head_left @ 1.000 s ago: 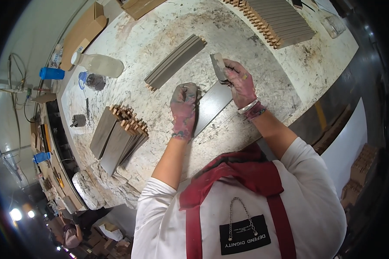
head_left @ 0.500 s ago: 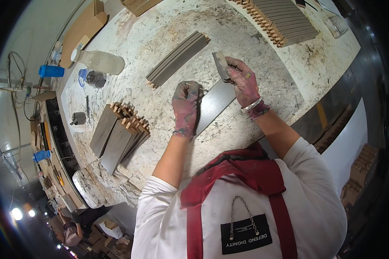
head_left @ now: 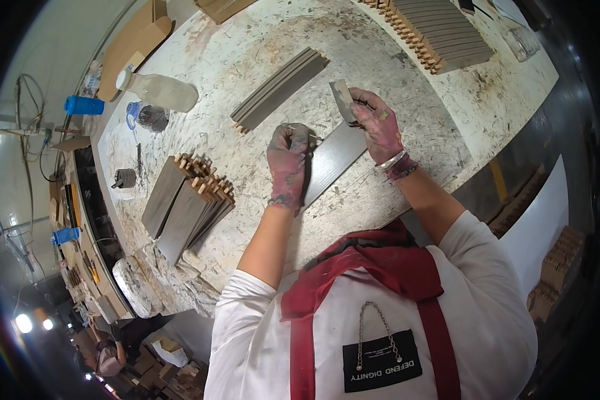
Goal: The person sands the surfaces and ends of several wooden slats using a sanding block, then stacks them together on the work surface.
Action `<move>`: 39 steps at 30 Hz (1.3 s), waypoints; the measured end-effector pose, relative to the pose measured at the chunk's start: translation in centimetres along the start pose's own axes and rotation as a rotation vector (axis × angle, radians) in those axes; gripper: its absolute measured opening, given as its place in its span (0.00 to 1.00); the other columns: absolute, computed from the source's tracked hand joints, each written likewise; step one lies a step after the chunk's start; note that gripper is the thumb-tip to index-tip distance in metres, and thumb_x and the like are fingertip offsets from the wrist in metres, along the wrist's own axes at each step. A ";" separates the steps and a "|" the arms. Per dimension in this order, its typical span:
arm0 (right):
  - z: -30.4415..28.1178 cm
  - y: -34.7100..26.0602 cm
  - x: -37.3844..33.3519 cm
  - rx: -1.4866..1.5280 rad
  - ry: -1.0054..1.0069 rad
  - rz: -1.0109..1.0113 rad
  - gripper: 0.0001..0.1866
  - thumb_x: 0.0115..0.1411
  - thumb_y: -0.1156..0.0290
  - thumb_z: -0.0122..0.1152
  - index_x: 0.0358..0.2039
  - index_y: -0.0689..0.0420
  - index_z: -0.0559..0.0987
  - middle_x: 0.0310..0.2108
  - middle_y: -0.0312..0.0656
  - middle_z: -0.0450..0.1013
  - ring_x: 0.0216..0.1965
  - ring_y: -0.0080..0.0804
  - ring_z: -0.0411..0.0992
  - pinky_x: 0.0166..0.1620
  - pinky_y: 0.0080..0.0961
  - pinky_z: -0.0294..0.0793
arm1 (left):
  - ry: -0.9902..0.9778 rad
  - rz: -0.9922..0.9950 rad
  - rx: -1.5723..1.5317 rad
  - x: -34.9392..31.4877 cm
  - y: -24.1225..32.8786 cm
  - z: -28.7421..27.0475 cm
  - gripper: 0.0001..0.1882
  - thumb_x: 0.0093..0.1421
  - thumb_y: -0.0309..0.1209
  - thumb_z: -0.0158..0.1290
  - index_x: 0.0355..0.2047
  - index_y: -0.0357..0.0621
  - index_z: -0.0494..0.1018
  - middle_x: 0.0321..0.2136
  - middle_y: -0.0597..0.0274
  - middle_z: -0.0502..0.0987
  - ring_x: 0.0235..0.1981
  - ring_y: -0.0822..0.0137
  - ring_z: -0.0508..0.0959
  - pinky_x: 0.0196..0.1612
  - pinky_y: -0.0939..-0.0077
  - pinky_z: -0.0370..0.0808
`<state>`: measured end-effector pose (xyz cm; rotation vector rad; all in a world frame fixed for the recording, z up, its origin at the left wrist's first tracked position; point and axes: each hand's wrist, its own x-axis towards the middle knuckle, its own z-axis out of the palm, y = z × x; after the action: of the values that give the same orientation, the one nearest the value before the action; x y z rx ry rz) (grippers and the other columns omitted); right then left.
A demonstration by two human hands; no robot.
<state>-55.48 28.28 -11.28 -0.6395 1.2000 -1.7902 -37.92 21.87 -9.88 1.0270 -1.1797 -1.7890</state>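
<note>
A grey wood-grain board (head_left: 337,159) lies flat on the worktable, running slantwise between my hands. My left hand (head_left: 289,160), in a stained pink-and-dark glove, is curled closed beside the board's left edge; whatever its fingers hold, if anything, is hidden. In a matching glove, my right hand (head_left: 380,130) grips a small flat grey pad (head_left: 342,100), raised on edge over the board's far end. Just beyond my hands rests a short row of grey boards (head_left: 280,88) with pale wooden pegs at the ends.
Pegged boards (head_left: 180,207) are piled at the left, and a long row (head_left: 440,33) stands far right. A cloudy bottle (head_left: 160,91), dark jar (head_left: 153,118) and blue cup (head_left: 85,105) are at the far left. Cardboard (head_left: 133,47) lines the back; a person (head_left: 107,357) works at lower left.
The whole view has shifted slightly, with table items appearing a little further right. My hands keep nearly the same pose; the pad stays in my right hand.
</note>
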 end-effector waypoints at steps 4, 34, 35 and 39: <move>0.0 0.4 0.1 0.024 -0.005 -0.007 0.28 0.62 0.65 0.63 0.57 0.68 0.68 0.49 0.43 0.71 0.46 0.24 0.70 0.51 0.19 0.69 | -0.019 0.044 0.068 0.7 -1.2 -0.9 0.06 0.63 0.29 0.56 0.36 0.40 0.73 0.30 0.64 0.78 0.29 0.74 0.74 0.36 0.80 0.72; 0.1 0.4 0.1 -0.009 -0.016 0.009 0.26 0.60 0.64 0.65 0.55 0.65 0.71 0.47 0.40 0.72 0.47 0.25 0.70 0.53 0.22 0.68 | 0.180 -0.047 0.208 -2.6 8.5 -4.5 0.07 0.62 0.32 0.56 0.37 0.44 0.74 0.27 0.72 0.73 0.25 0.78 0.72 0.28 0.83 0.68; 0.1 0.5 0.2 -0.023 -0.017 0.019 0.26 0.60 0.64 0.65 0.55 0.65 0.72 0.48 0.41 0.72 0.47 0.26 0.70 0.53 0.22 0.68 | 0.195 -0.026 0.248 -2.8 8.8 -5.7 0.09 0.61 0.34 0.56 0.39 0.44 0.74 0.28 0.70 0.73 0.26 0.76 0.74 0.28 0.82 0.69; -0.1 0.4 0.2 -0.088 0.028 -0.005 0.25 0.60 0.63 0.64 0.54 0.64 0.73 0.47 0.41 0.73 0.47 0.26 0.70 0.52 0.22 0.68 | 0.347 0.226 0.195 -4.0 14.0 -10.8 0.21 0.59 0.33 0.55 0.52 0.39 0.71 0.33 0.62 0.75 0.31 0.72 0.75 0.33 0.81 0.72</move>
<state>-55.53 28.12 -11.69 -0.6706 1.3032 -1.7636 -24.42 17.57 1.39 1.2065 -1.2112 -1.2791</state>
